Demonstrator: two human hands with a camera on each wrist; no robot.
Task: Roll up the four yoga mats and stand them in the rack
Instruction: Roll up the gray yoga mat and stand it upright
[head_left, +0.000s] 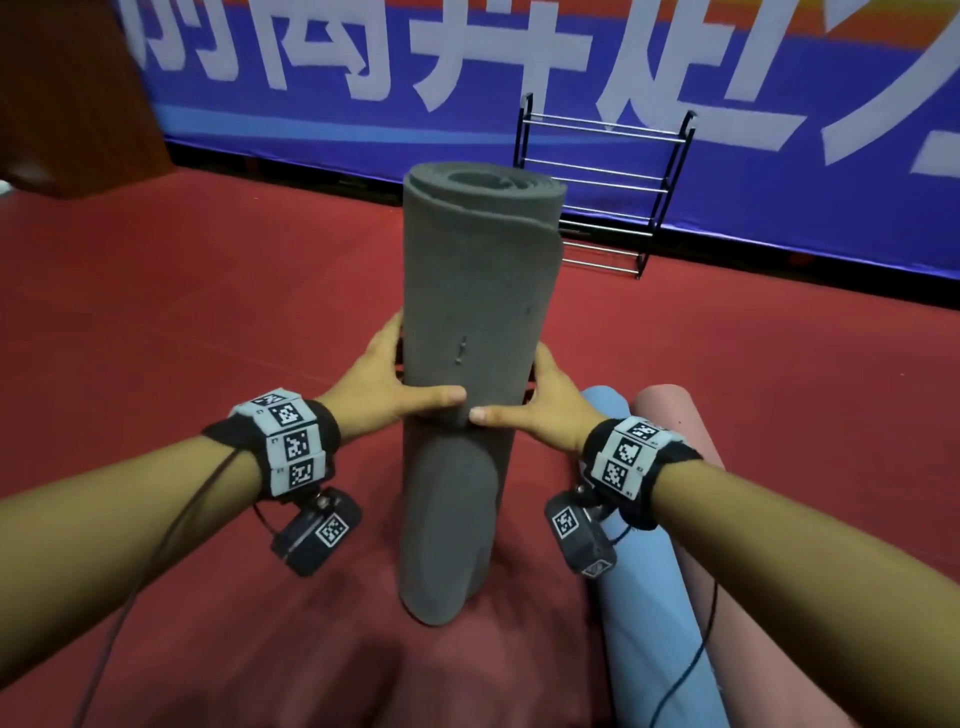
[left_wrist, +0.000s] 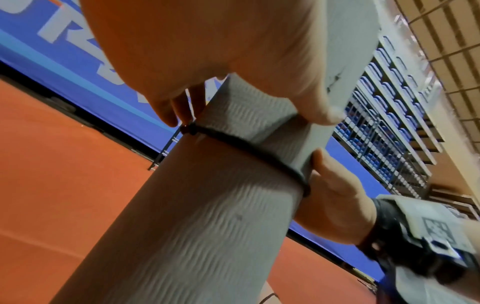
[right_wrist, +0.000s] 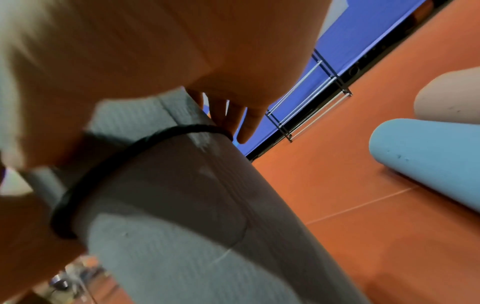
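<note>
1. Gripping from the left of centre in the head view, the left hand (head_left: 382, 387) curls round the grey mat (head_left: 475, 322), thumb laid flat across the near face and fingers hidden behind the roll.

2. Standing upright at the centre of the frame, the grey mat is already rolled, its lower end on or just above the red floor (head_left: 156, 322); which, the pictures do not settle. The left wrist view shows a thin black band (left_wrist: 249, 152) circling the roll just where the hands hold it.

3. Mirroring from the right of centre, the right hand (head_left: 553, 402) wraps the same height of the roll, its thumb tip nearly meeting the left thumb.

4. Lying at the lower right, a blue mat (head_left: 652, 597) and a pink mat (head_left: 691, 431) are rolled and side by side on the floor.

5. Waiting at the upper right, the rack (head_left: 605, 182) stands against the blue banner (head_left: 779, 197), well apart from the grey mat, and none of its visible rails carries a mat.

6. Carrying well probably means keeping both hands squeezing across the loose outer flap, so the roll cannot spring open, and holding it vertical.

7. Setting it down likely calls for lowering the bottom end between the rails first, letting go only once it leans steady.
</note>
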